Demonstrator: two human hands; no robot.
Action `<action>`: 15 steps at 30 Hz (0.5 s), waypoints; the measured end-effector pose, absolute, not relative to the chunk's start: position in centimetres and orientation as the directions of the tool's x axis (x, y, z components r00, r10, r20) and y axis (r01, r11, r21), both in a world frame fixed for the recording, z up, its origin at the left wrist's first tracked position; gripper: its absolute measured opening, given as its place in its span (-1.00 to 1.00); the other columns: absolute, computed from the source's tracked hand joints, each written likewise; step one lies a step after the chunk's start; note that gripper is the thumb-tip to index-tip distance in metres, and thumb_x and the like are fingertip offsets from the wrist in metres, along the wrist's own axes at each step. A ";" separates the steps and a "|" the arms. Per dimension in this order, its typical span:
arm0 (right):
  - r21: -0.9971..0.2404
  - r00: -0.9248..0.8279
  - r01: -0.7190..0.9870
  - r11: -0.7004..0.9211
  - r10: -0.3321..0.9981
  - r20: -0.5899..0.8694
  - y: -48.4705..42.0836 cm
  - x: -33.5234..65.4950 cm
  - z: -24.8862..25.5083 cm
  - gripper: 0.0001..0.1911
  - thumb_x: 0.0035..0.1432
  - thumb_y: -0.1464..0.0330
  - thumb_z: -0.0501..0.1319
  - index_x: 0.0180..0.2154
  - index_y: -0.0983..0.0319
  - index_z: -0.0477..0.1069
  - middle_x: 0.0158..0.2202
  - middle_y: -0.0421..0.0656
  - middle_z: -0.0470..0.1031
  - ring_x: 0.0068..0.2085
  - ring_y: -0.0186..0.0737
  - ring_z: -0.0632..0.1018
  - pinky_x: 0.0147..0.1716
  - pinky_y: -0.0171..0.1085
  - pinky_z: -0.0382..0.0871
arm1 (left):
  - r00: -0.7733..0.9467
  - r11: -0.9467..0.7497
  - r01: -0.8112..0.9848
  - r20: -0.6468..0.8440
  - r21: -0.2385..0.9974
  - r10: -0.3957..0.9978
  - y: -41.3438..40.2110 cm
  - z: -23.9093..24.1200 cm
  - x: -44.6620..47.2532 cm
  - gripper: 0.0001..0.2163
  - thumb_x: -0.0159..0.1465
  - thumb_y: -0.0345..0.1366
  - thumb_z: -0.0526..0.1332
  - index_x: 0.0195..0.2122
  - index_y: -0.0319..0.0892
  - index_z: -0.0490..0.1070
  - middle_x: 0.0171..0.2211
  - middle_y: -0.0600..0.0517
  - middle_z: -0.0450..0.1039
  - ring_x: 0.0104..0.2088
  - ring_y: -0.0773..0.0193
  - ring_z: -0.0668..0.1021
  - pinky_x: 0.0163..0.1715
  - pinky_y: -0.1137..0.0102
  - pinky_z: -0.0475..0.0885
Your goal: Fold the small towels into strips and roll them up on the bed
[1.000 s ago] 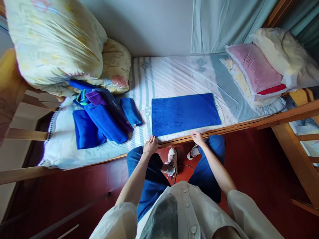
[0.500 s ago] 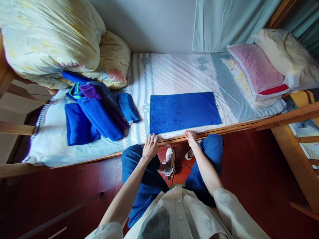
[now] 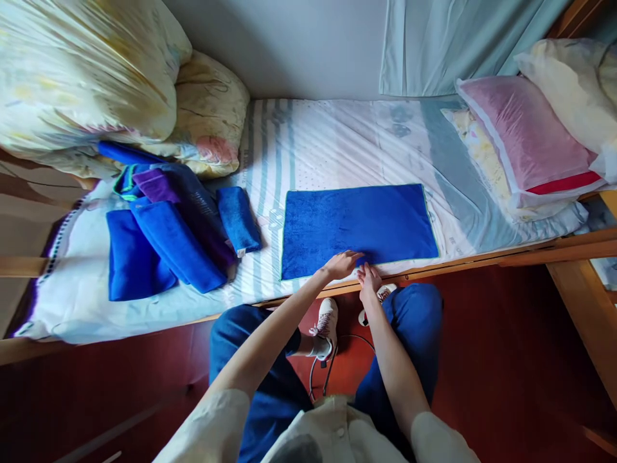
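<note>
A blue towel (image 3: 357,222) with a thin light-green edge lies spread flat on the bed in front of me. Reaching across to the middle of its near edge, my left hand (image 3: 343,263) is open, its outstretched fingers lying over the cloth. My right hand (image 3: 369,278) is just beside it at the bed's front edge, fingers apart and loosely bent, fingertips by the towel's near border. Neither hand visibly grips the cloth. To the left lie a folded blue towel (image 3: 238,218) with a small white label and a pile of blue and purple towels (image 3: 176,241).
A big pale floral bedding bundle (image 3: 91,71) and a patterned pillow (image 3: 212,116) stand at the left. Pink bedding (image 3: 527,132) is stacked at the right. The wooden bed rail (image 3: 482,262) runs along the front. A curtain (image 3: 434,51) hangs behind. A cable (image 3: 332,363) lies by my shoes.
My left hand has moved right from the towel's near-left corner to the middle of its near edge, next to my right hand. The view has shifted slightly; the towel still lies flat.
</note>
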State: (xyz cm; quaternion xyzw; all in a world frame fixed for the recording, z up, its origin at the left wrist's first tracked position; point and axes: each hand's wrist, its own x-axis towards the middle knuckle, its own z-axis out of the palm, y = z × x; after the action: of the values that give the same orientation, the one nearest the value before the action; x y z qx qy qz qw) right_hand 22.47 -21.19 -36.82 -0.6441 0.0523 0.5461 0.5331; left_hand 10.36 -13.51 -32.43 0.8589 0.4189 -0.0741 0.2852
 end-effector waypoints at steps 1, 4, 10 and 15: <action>-0.627 0.400 -0.655 -0.421 0.511 -0.761 -21.3 22.4 -37.2 -0.73 0.10 0.26 0.43 -0.21 0.26 0.51 -0.29 -0.04 0.71 -0.37 -0.23 0.69 -0.29 -0.30 0.61 | 0.629 -0.478 0.767 -0.356 0.427 0.691 -11.8 -32.5 10.8 -0.46 0.43 -0.40 -0.02 0.42 -0.14 0.33 0.38 -0.13 0.40 0.35 0.12 0.47 0.31 0.24 0.44; -0.613 0.412 -0.691 -0.384 0.487 -0.770 -21.8 22.3 -38.1 -0.73 0.07 0.23 0.43 -0.25 0.25 0.51 -0.31 -0.03 0.70 -0.36 -0.22 0.69 -0.25 -0.26 0.62 | 0.578 -0.450 0.802 -0.324 0.392 0.749 -6.6 -33.1 11.8 -0.50 0.43 -0.37 0.03 0.38 -0.19 0.38 0.47 -0.16 0.25 0.46 0.04 0.33 0.40 0.15 0.36; -0.604 0.402 -0.701 -0.379 0.490 -0.774 -23.0 22.2 -39.1 -0.68 0.04 0.17 0.45 -0.25 0.23 0.53 -0.28 -0.04 0.70 -0.33 -0.22 0.68 -0.21 -0.24 0.61 | 0.448 -0.372 0.890 -0.344 0.265 0.825 2.2 -34.2 13.6 -0.46 0.42 -0.36 0.06 0.43 -0.11 0.30 0.53 -0.13 0.11 0.49 -0.05 0.24 0.42 0.00 0.30; -0.558 0.361 -0.716 -0.419 0.463 -0.810 -23.2 22.3 -39.1 -0.64 0.05 0.12 0.47 -0.19 0.19 0.56 -0.13 -0.01 0.72 -0.38 -0.27 0.64 -0.20 -0.23 0.59 | 0.337 -0.262 0.930 -0.312 0.256 0.888 7.6 -34.2 15.0 -0.48 0.41 -0.38 0.04 0.39 -0.09 0.33 0.49 -0.14 0.20 0.41 -0.10 0.31 0.34 -0.04 0.36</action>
State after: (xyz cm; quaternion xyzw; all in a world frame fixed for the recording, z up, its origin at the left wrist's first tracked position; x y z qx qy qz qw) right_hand 22.34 -23.25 -39.12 -0.6323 0.1002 0.5564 0.5297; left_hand 14.96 7.56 -34.22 0.7927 0.5735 -0.0526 0.1997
